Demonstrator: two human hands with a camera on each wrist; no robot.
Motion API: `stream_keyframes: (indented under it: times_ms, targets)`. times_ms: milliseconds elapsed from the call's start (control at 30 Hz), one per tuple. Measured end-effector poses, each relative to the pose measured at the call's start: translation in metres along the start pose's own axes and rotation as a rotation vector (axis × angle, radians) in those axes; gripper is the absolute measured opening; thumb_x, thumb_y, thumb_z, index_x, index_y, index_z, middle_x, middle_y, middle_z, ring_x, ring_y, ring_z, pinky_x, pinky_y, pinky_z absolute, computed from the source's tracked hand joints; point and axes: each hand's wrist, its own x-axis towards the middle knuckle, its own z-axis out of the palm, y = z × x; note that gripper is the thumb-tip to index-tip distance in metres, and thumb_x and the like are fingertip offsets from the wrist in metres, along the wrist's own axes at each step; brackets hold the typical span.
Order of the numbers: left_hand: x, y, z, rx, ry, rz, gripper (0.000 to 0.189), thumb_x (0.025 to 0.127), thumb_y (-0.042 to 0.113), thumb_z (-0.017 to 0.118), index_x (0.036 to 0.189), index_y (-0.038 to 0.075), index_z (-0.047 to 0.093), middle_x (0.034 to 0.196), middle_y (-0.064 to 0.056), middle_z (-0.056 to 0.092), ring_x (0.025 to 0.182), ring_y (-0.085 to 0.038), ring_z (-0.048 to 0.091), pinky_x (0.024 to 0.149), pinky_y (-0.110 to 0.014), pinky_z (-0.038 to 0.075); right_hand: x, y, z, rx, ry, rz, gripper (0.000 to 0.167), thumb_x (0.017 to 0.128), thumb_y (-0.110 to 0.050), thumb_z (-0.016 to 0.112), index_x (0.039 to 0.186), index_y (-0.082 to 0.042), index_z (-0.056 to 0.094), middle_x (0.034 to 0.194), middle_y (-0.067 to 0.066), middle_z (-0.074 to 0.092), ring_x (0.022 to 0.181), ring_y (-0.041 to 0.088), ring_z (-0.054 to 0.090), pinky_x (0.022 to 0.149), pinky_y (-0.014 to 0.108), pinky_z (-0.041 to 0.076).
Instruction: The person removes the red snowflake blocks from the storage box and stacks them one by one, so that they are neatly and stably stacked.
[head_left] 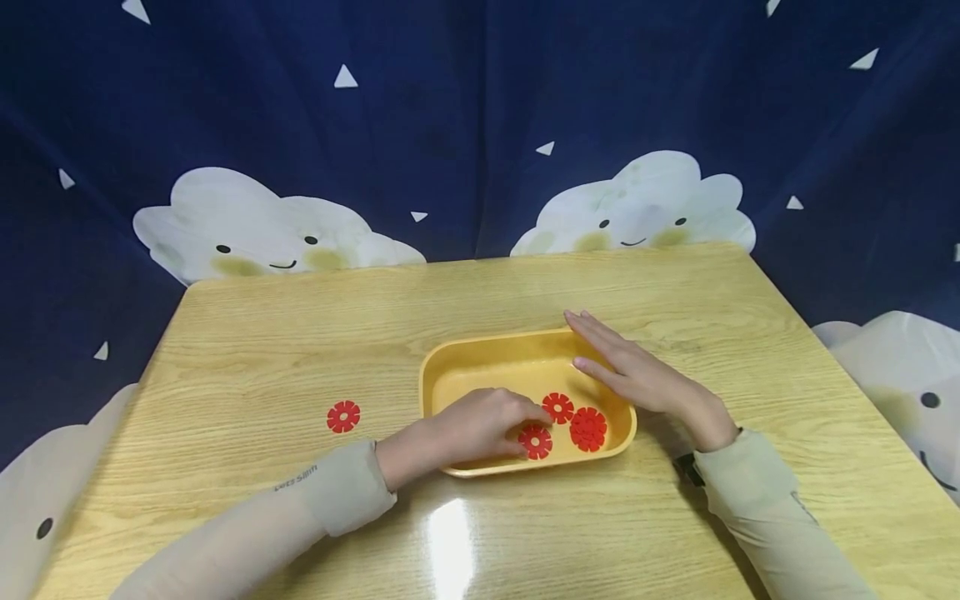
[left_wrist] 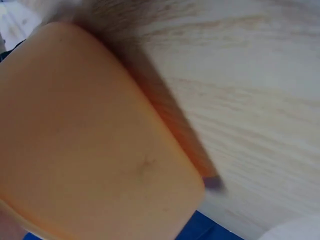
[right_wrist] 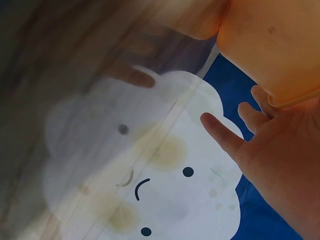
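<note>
Red slotted plastic snowflake discs lie in a yellow-orange tray (head_left: 480, 343). My left hand (head_left: 483, 425) reaches over the tray's near left side, with curled fingers and the thumb around the edge of one snowflake disc (head_left: 536, 442). Just beyond it lies another disc (head_left: 558, 407), and a small overlapping pile of discs (head_left: 588, 429) sits to the right. My right hand (head_left: 637, 371), fingers straight, rests at the tray's back right rim. In the right wrist view, that hand (right_wrist: 285, 155) has its fingers beside the tray wall (right_wrist: 270, 45). The tray's outer side (left_wrist: 95, 130) hides the discs in the left wrist view.
A single red snowflake disc (head_left: 343, 417) lies on the wooden table (head_left: 300, 333) left of the tray. Behind the table hangs a dark blue curtain (head_left: 450, 125) with white clouds and triangles. A dark band (head_left: 688, 469) shows at the right wrist.
</note>
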Motion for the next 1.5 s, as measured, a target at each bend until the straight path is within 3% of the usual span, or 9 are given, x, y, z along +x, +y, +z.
stream_keyframes:
  times_ms: [267,467,800,1100,1500]
  targets:
    - [-0.006,0.0,0.005,0.028,0.05,-0.003,0.038,0.083,0.014,0.078,0.121,0.013,0.07,0.117,0.0,0.068,0.11,-0.012,0.061,0.095,-0.024,0.047,0.0,0.0,0.0,0.003,0.002,-0.006,0.065,0.103,-0.043,0.044,0.158,-0.024,0.016,0.163,-0.006,0.009,0.149,0.023,0.006,0.116,0.055,0.014]
    - [-0.006,-0.001,0.007,0.043,0.081,0.043,0.035,0.084,0.015,0.077,0.118,0.013,0.07,0.115,0.0,0.068,0.108,-0.011,0.061,0.092,-0.021,0.048,0.0,0.0,0.0,0.006,0.006,-0.01,0.065,0.103,-0.043,0.045,0.158,-0.023,0.017,0.163,-0.006,0.009,0.149,0.023,0.007,0.116,0.054,0.014]
    - [-0.003,-0.002,0.009,0.043,0.053,0.064,0.036,0.086,0.015,0.074,0.121,0.013,0.068,0.119,0.001,0.066,0.111,-0.01,0.058,0.093,-0.019,0.047,0.001,-0.001,0.0,0.004,0.009,-0.009,0.066,0.103,-0.043,0.045,0.158,-0.022,0.018,0.163,-0.004,0.01,0.149,0.023,0.007,0.116,0.055,0.015]
    - [-0.001,-0.001,0.008,0.07,0.057,0.112,0.033,0.085,0.016,0.076,0.118,0.012,0.068,0.111,0.003,0.066,0.101,-0.007,0.057,0.087,-0.014,0.046,0.0,0.0,0.001,0.006,0.01,-0.006,0.066,0.103,-0.043,0.046,0.158,-0.023,0.017,0.163,-0.005,0.01,0.149,0.023,0.006,0.116,0.056,0.015]
    - [-0.01,0.002,-0.004,-0.048,0.118,0.061,0.039,0.083,0.011,0.075,0.121,0.007,0.067,0.113,-0.002,0.067,0.103,-0.011,0.06,0.092,-0.016,0.045,0.0,-0.001,0.001,0.006,0.007,-0.008,0.065,0.102,-0.043,0.046,0.158,-0.029,0.015,0.163,-0.005,0.01,0.149,0.023,0.007,0.116,0.056,0.015]
